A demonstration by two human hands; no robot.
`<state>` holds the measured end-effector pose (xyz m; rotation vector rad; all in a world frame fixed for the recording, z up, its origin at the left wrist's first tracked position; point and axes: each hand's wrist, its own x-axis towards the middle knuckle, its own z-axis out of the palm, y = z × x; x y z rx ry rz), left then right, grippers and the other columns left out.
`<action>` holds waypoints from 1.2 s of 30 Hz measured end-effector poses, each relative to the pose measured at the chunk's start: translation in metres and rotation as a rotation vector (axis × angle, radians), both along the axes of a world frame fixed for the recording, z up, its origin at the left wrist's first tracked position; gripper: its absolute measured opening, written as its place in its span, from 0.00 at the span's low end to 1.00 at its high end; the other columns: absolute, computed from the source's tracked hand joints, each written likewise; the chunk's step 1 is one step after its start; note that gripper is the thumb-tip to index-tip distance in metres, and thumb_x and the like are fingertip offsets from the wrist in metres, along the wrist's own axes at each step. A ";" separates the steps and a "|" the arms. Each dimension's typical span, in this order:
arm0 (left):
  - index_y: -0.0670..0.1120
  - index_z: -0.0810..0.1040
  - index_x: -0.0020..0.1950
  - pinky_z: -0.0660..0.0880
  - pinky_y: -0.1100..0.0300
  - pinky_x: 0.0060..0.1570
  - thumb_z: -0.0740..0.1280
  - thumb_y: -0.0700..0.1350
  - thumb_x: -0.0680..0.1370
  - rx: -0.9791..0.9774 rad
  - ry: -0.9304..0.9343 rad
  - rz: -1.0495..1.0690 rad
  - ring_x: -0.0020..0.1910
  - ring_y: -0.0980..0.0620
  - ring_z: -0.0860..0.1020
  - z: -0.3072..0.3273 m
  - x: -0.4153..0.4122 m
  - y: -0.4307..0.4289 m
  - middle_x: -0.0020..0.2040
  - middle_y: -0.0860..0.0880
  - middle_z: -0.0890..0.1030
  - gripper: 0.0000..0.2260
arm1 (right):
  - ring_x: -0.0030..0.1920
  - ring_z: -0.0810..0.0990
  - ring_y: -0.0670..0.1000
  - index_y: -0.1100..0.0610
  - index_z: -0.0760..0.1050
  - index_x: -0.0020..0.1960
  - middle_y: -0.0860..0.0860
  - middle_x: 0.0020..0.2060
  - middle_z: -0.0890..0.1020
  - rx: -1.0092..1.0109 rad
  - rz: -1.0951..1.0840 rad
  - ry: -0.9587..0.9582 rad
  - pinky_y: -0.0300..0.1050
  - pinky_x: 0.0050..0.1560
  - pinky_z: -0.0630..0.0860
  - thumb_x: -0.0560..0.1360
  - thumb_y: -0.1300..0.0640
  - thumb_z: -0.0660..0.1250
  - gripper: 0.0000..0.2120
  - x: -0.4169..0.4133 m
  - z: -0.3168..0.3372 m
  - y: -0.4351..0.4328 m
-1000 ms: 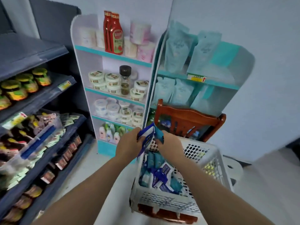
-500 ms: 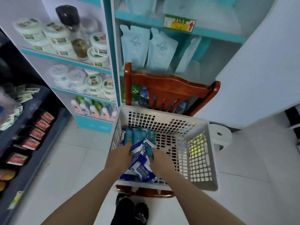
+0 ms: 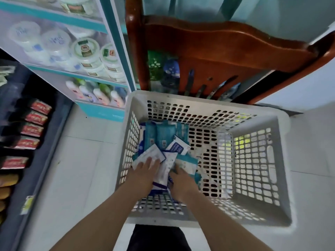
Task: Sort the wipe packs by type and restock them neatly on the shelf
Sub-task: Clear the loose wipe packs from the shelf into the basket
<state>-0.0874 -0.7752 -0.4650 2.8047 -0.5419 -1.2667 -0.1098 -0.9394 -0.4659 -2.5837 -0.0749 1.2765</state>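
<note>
Sorting looks to be the step in hand; both hands are down inside the white basket (image 3: 204,100), on the heap of wipe packs (image 3: 178,147) that lies along its left side. The left hand (image 3: 144,172) rests with fingers fairly straight on a white-and-blue pack (image 3: 151,154), gripping nothing that I can see; the right hand (image 3: 182,181), just beside it, has its fingertips buried among the packs, so whether it grips one I cannot tell.

To do this well, I would pull one kind at a time; the teal packs (image 3: 163,133) just beyond the fingertips stand together, whereas the white-and-blue ones under the hands lie crossed and tilted (slippery film, I judge, likely to slide out of a loose stack); square their edges against the basket wall before lifting, and take only as many as both hands can clamp flat.

Print on the packs is blurred, so types can be judged by colour alone; packs beneath the palms are covered; the shelf unit (image 3: 116,51) beyond the left hand carries tubs and bottles; what stands behind the wooden chair (image 3: 226,48) ahead of the hands is hazy and cut off at the top edge, so free shelf space does not show.
</note>
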 end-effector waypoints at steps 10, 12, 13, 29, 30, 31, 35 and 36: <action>0.52 0.48 0.78 0.72 0.49 0.61 0.66 0.46 0.76 -0.014 -0.056 0.086 0.70 0.43 0.65 -0.005 0.001 -0.007 0.77 0.46 0.56 0.36 | 0.72 0.65 0.55 0.49 0.68 0.71 0.50 0.75 0.61 0.128 -0.112 -0.075 0.51 0.66 0.71 0.78 0.52 0.61 0.21 -0.008 -0.002 -0.013; 0.49 0.52 0.78 0.70 0.49 0.64 0.65 0.47 0.78 0.008 -0.052 0.134 0.69 0.44 0.66 0.006 -0.003 -0.007 0.74 0.45 0.62 0.32 | 0.68 0.69 0.54 0.50 0.70 0.68 0.50 0.67 0.70 0.125 -0.102 -0.115 0.50 0.63 0.72 0.78 0.53 0.61 0.19 -0.010 0.009 -0.018; 0.48 0.56 0.76 0.69 0.49 0.64 0.64 0.48 0.78 0.020 -0.061 0.160 0.69 0.44 0.66 0.014 -0.006 -0.008 0.73 0.45 0.65 0.29 | 0.66 0.70 0.54 0.51 0.71 0.67 0.50 0.65 0.72 0.113 -0.091 -0.134 0.49 0.63 0.72 0.78 0.52 0.61 0.18 -0.011 0.017 -0.022; 0.50 0.69 0.67 0.73 0.57 0.52 0.68 0.50 0.76 0.153 -0.387 0.548 0.61 0.50 0.71 0.212 -0.067 0.020 0.61 0.50 0.73 0.21 | 0.64 0.72 0.54 0.53 0.68 0.69 0.52 0.63 0.75 0.101 0.360 -0.527 0.51 0.60 0.73 0.79 0.48 0.62 0.20 -0.007 0.183 0.013; 0.50 0.69 0.66 0.72 0.57 0.53 0.67 0.51 0.77 0.168 -0.406 0.575 0.62 0.50 0.71 0.224 -0.074 0.029 0.61 0.50 0.72 0.19 | 0.65 0.71 0.54 0.52 0.67 0.70 0.52 0.64 0.74 0.123 0.385 -0.559 0.51 0.61 0.73 0.79 0.49 0.61 0.20 -0.008 0.194 0.023; 0.49 0.69 0.66 0.72 0.56 0.54 0.66 0.51 0.78 0.183 -0.429 0.602 0.62 0.49 0.71 0.236 -0.081 0.039 0.62 0.49 0.72 0.18 | 0.66 0.70 0.54 0.51 0.66 0.71 0.52 0.66 0.73 0.149 0.412 -0.597 0.50 0.62 0.72 0.79 0.49 0.61 0.21 -0.009 0.205 0.035; 0.47 0.70 0.64 0.73 0.53 0.53 0.64 0.51 0.79 0.224 -0.515 0.733 0.61 0.45 0.72 0.279 -0.113 0.087 0.61 0.47 0.72 0.15 | 0.65 0.70 0.53 0.51 0.65 0.72 0.51 0.66 0.73 0.213 0.541 -0.713 0.49 0.63 0.70 0.78 0.48 0.63 0.23 -0.012 0.244 0.095; 0.47 0.70 0.64 0.73 0.53 0.53 0.64 0.50 0.79 0.227 -0.537 0.778 0.60 0.44 0.73 0.288 -0.122 0.102 0.61 0.47 0.72 0.15 | 0.65 0.70 0.54 0.51 0.65 0.72 0.51 0.65 0.73 0.225 0.581 -0.740 0.49 0.62 0.70 0.78 0.48 0.63 0.24 -0.014 0.252 0.111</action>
